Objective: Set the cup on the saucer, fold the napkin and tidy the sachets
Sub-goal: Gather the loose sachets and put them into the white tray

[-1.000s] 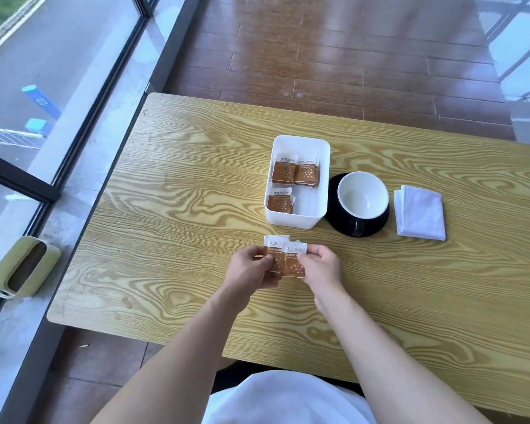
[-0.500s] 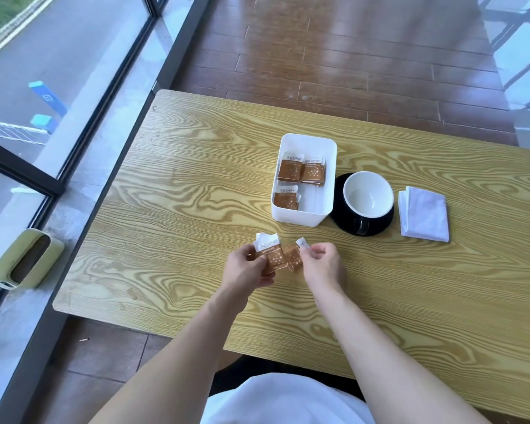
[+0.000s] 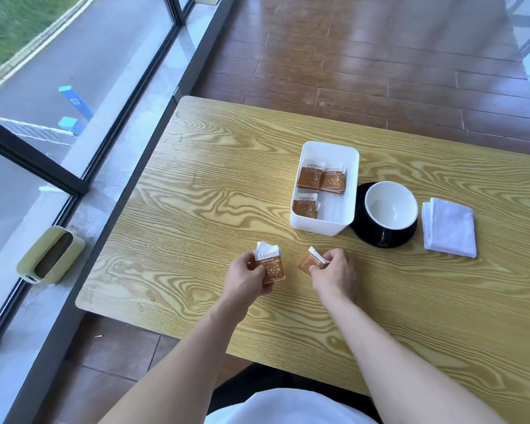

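Sachets are split between the hands: left hand (image 3: 248,278) pinches one sachet (image 3: 269,266), right hand (image 3: 334,272) pinches another (image 3: 311,262), apart, low over the table (image 3: 196,209), near the tray (image 3: 325,223).

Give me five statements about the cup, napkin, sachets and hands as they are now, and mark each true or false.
1. The cup stands on the black saucer. True.
2. The white napkin lies spread out flat in a single layer. False: it lies folded, to the right of the saucer.
3. The left hand and the right hand each hold sachets. True.
4. The white box holds no sachets. False: several brown sachets lie inside it.
5. The two hands pinch the same sachet between them. False: the hands are apart, the left hand's sachet separate from the right hand's sachet.
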